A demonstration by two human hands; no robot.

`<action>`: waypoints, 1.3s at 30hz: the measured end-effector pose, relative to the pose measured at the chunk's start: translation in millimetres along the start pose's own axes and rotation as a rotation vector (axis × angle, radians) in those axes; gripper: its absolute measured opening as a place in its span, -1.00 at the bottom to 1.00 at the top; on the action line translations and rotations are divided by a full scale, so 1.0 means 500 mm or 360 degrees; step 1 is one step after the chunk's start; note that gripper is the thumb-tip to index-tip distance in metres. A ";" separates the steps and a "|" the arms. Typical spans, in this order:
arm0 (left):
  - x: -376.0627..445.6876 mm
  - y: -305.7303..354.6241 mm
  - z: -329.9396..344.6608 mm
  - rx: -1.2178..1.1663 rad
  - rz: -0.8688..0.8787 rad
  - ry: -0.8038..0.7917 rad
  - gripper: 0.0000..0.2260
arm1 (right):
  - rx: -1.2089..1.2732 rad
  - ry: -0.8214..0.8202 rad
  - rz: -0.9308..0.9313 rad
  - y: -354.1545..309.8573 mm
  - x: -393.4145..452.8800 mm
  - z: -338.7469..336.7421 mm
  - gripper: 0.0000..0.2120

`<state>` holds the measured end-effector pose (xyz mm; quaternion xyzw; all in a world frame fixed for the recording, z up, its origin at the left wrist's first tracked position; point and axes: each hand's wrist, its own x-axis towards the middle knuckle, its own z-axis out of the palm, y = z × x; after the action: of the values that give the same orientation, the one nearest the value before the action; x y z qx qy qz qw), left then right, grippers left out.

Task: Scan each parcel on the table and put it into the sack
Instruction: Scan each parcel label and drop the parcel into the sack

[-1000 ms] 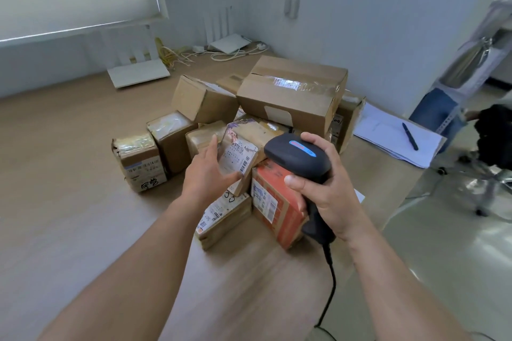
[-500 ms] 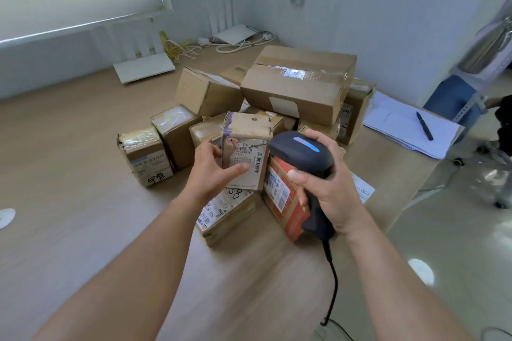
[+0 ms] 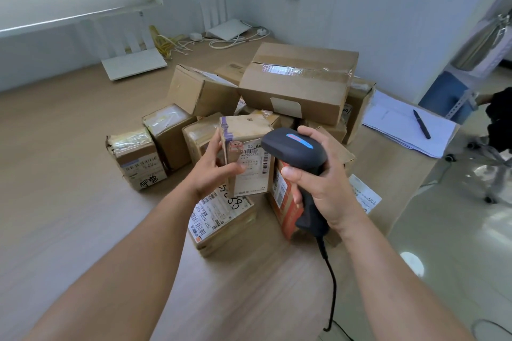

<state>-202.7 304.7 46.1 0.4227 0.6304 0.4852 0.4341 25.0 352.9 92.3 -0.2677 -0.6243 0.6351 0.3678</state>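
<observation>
Here, left hand (image 3: 213, 174) gripping "D5"-labelled parcel (image 3: 246, 155) upright, right hand (image 3: 318, 183) clasping scanner (image 3: 293, 149) beside it.

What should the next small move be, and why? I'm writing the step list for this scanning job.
Probably tilt the scanner down at the label's barcode. The left hand holds the small parcel upright, label facing the camera, and the right hand grips the scanner beside it, partly covering the label.

Brown cardboard parcels (image 3: 297, 83), white barcode labels (image 3: 250, 167), black scanner (image 3: 295, 151) with blue-red stripe, orange box (image 3: 286, 216).
</observation>
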 end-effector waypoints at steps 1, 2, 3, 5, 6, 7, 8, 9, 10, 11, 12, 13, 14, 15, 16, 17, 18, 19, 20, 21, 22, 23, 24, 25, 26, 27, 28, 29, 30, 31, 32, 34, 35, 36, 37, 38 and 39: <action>0.000 0.001 0.000 -0.0029 -0.0007 -0.0032 0.02 | -0.0014 -0.0003 0.0004 -0.001 0.001 0.001 -0.39; -0.002 0.002 0.001 -0.0042 0.0005 -0.0058 0.02 | -0.0030 -0.0007 0.0010 -0.002 0.002 0.002 -0.39; -0.005 0.002 -0.001 -0.0037 0.0029 -0.0054 0.04 | -0.0046 -0.0013 0.0016 -0.003 0.003 0.004 -0.39; -0.011 0.005 -0.005 0.0042 0.0067 0.0010 0.12 | -0.0053 -0.0014 0.0014 -0.005 0.003 0.006 -0.40; -0.016 0.008 -0.009 0.0119 0.0087 0.0070 0.13 | -0.0054 -0.0012 0.0009 -0.006 0.002 0.006 -0.41; -0.023 0.014 -0.011 0.0185 0.0114 0.0128 0.13 | -0.0056 -0.0011 0.0006 -0.007 0.001 0.007 -0.41; -0.029 0.017 -0.013 0.0223 0.0129 0.0171 0.11 | -0.0055 -0.0017 0.0003 -0.009 -0.001 0.009 -0.41; -0.036 0.022 -0.014 0.0211 0.0143 0.0209 0.09 | -0.0050 -0.0035 -0.0001 -0.013 -0.004 0.011 -0.41; -0.043 0.028 -0.015 0.0168 0.0149 0.0247 0.08 | -0.0041 -0.0059 -0.0007 -0.017 -0.008 0.012 -0.41; -0.052 0.033 -0.016 0.0130 0.0154 0.0282 0.08 | -0.0031 -0.0086 -0.0013 -0.022 -0.012 0.014 -0.41; -0.063 0.038 -0.017 0.0111 0.0155 0.0324 0.07 | -0.0023 -0.0110 -0.0018 -0.027 -0.016 0.015 -0.40; -0.075 0.043 -0.019 0.0099 0.0152 0.0360 0.06 | -0.0022 -0.0132 -0.0024 -0.031 -0.020 0.015 -0.40; -0.088 0.048 -0.020 0.0091 0.0140 0.0393 0.03 | -0.0028 -0.0150 -0.0031 -0.035 -0.024 0.014 -0.40; -0.103 0.054 -0.020 0.0069 0.0135 0.0430 -0.01 | -0.0036 -0.0167 -0.0042 -0.040 -0.029 0.013 -0.40; -0.120 0.061 -0.018 0.0028 0.0126 0.0463 -0.06 | -0.0041 -0.0186 -0.0051 -0.045 -0.035 0.012 -0.40; -0.137 0.069 -0.015 -0.0022 0.0123 0.0493 -0.12 | -0.0043 -0.0210 -0.0060 -0.051 -0.041 0.011 -0.40; -0.151 0.075 -0.014 -0.0058 0.0118 0.0529 -0.17 | -0.0049 -0.0240 -0.0067 -0.057 -0.049 0.010 -0.40; -0.165 0.080 -0.012 -0.0083 0.0111 0.0567 -0.19 | -0.0060 -0.0274 -0.0074 -0.063 -0.057 0.010 -0.40; -0.177 0.082 -0.011 -0.0110 0.0101 0.0604 -0.19 | -0.0068 -0.0304 -0.0080 -0.067 -0.066 0.008 -0.39; -0.190 0.085 -0.009 -0.0127 0.0101 0.0637 -0.17 | -0.0071 -0.0331 -0.0083 -0.071 -0.074 0.007 -0.39; -0.204 0.087 -0.006 -0.0135 0.0109 0.0671 -0.16 | -0.0064 -0.0354 -0.0084 -0.074 -0.082 0.005 -0.39; -0.215 0.088 -0.004 -0.0143 0.0112 0.0699 -0.15 | -0.0046 -0.0377 -0.0085 -0.077 -0.090 0.004 -0.39; -0.226 0.088 0.000 -0.0140 0.0111 0.0725 -0.15 | -0.0024 -0.0399 -0.0090 -0.080 -0.099 0.003 -0.39; -0.237 0.090 0.004 -0.0132 0.0120 0.0750 -0.16 | -0.0005 -0.0423 -0.0097 -0.084 -0.107 0.003 -0.39; -0.248 0.093 0.009 -0.0127 0.0127 0.0773 -0.18 | 0.0013 -0.0448 -0.0106 -0.088 -0.116 0.002 -0.40; -0.258 0.096 0.015 -0.0136 0.0132 0.0793 -0.20 | 0.0034 -0.0474 -0.0115 -0.092 -0.124 0.001 -0.40; -0.267 0.098 0.020 -0.0149 0.0136 0.0813 -0.21 | 0.0059 -0.0501 -0.0123 -0.096 -0.133 0.000 -0.40; -0.277 0.100 0.025 -0.0147 0.0136 0.0836 -0.21 | 0.0082 -0.0528 -0.0133 -0.101 -0.141 -0.003 -0.40; -0.286 0.103 0.031 -0.0130 0.0138 0.0861 -0.22 | 0.0101 -0.0551 -0.0145 -0.104 -0.149 -0.004 -0.40; -0.296 0.105 0.036 -0.0113 0.0135 0.0890 -0.24 | 0.0111 -0.0567 -0.0157 -0.106 -0.155 -0.007 -0.40; -0.306 0.108 0.041 -0.0096 0.0137 0.0912 -0.27 | 0.0115 -0.0573 -0.0169 -0.106 -0.161 -0.010 -0.39; -0.327 0.117 0.047 -0.0083 0.0132 0.0925 -0.29 | 0.0097 -0.0589 -0.0181 -0.106 -0.172 -0.018 -0.38; -0.337 0.122 0.046 -0.0077 0.0124 0.0931 -0.32 | 0.0068 -0.0607 -0.0184 -0.106 -0.178 -0.023 -0.38; -0.349 0.130 0.044 -0.0060 0.0104 0.0941 -0.36 | 0.0027 -0.0631 -0.0185 -0.107 -0.183 -0.027 -0.38; -0.360 0.140 0.039 -0.0028 0.0082 0.0939 -0.36 | -0.0019 -0.0654 -0.0184 -0.108 -0.188 -0.030 -0.37; -0.370 0.149 0.032 0.0016 0.0051 0.0920 -0.30 | -0.0064 -0.0679 -0.0180 -0.109 -0.194 -0.033 -0.36; -0.379 0.159 0.024 0.0063 0.0001 0.0896 -0.22 | -0.0101 -0.0703 -0.0174 -0.110 -0.199 -0.035 -0.36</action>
<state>-131.9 140.7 148.1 0.2800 0.7353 0.5714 0.2335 104.5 280.8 133.7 -0.0993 -0.7228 0.6376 0.2474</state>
